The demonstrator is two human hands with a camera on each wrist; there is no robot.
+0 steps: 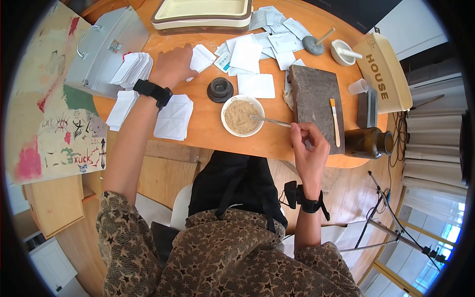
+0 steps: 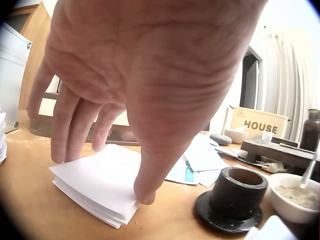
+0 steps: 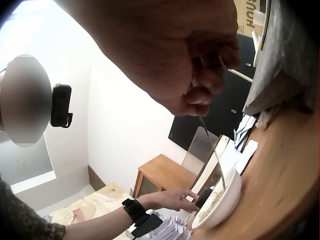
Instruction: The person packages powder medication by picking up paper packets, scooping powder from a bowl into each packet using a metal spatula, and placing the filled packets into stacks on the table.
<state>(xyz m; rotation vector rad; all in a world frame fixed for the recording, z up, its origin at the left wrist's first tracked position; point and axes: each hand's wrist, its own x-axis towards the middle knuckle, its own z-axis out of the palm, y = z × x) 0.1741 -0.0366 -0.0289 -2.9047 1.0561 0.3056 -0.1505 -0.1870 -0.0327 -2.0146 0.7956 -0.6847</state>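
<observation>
My left hand (image 1: 173, 67) reaches over a small stack of white paper sheets (image 2: 102, 177) on the table. Its thumb is at the stack's right edge, while the fairly straight fingers come down along the far side. With thumb and fingertips, my right hand (image 1: 311, 142) pinches the handle of a thin metal spoon (image 1: 271, 120). The spoon's other end is sunk in tan powder (image 1: 241, 115), which partly fills a white bowl (image 3: 232, 202). A black round cup-shaped piece with a wide flange (image 2: 239, 195) stands between the bowl and the paper stack.
More folded white papers (image 1: 174, 118) lie left, beside a silver case (image 1: 109, 47). Sachets (image 1: 284, 42) spread at the back near a cream tray (image 1: 203, 24). Rightward are a dark board (image 1: 314, 99) with a brush (image 1: 335, 121), a brown jar (image 1: 363, 143) and a mortar (image 1: 341, 59).
</observation>
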